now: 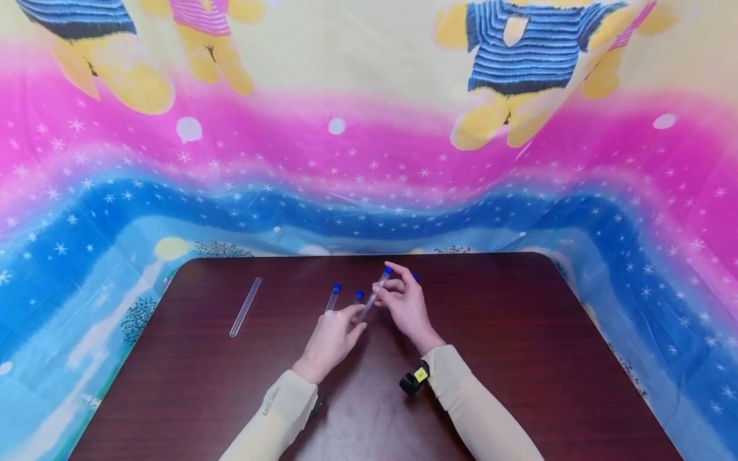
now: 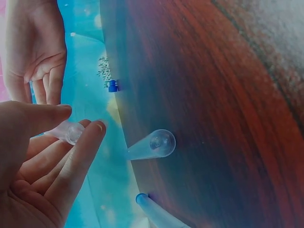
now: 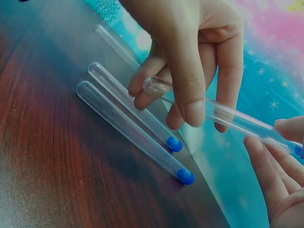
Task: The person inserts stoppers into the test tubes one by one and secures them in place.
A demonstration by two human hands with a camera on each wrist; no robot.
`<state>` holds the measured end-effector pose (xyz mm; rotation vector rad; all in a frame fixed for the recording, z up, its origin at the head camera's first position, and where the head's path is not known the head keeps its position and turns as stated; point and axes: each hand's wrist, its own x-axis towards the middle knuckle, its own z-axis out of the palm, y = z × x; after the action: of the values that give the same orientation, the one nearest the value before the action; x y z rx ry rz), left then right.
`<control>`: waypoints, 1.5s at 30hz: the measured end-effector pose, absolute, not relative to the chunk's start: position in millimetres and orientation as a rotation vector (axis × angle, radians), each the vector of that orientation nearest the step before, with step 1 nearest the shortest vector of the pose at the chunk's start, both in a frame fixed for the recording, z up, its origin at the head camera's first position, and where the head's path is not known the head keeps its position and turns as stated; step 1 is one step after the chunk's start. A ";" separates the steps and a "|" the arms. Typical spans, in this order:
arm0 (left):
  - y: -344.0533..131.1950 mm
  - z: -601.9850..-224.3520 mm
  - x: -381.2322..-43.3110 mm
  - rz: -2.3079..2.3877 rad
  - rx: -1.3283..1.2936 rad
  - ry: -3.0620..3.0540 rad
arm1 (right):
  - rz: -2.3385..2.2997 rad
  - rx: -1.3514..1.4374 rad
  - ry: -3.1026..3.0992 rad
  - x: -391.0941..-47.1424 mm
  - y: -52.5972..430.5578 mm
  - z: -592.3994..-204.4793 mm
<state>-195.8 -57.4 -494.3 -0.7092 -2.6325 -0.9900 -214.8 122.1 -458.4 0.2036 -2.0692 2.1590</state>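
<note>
The clear, slender test tube [image 1: 371, 301] has a rounded near end and a blue cap [image 1: 388, 269] at its far end. Small print on the left sleeve [image 1: 282, 403] is too fine to read surely. The left hand [image 1: 333, 336] pinches the tube's near end, the right hand [image 1: 408, 307] its capped end, above the table [image 1: 519, 333]; two capped tubes [image 1: 332, 299] lie just left.

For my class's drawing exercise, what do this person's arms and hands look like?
The left sleeve is cream, with dark lettering near the wrist; the right sleeve, also cream, has a black device with a yellow label at its end. A dark object shows partly beside the left sleeve's end. The left hand and right hand wear no gloves.
</note>
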 end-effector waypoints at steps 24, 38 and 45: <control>-57.6 -490.3 -196.8 -1.005 -0.720 -2.632 | 2.178 0.193 -1.915 -232.8 123.0 -483.9; -58.0 -481.9 -199.4 -1.015 -0.740 -2.638 | 2.176 0.143 -1.855 -232.2 125.6 -480.5; -56.4 -484.1 -198.7 -0.996 -0.738 -2.625 | 2.177 0.136 -1.859 -230.6 127.6 -482.5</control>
<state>-198.7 -56.4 -484.1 -0.7378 -2.6252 -0.9958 -230.6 127.6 -482.5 0.1356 -1.8591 2.1770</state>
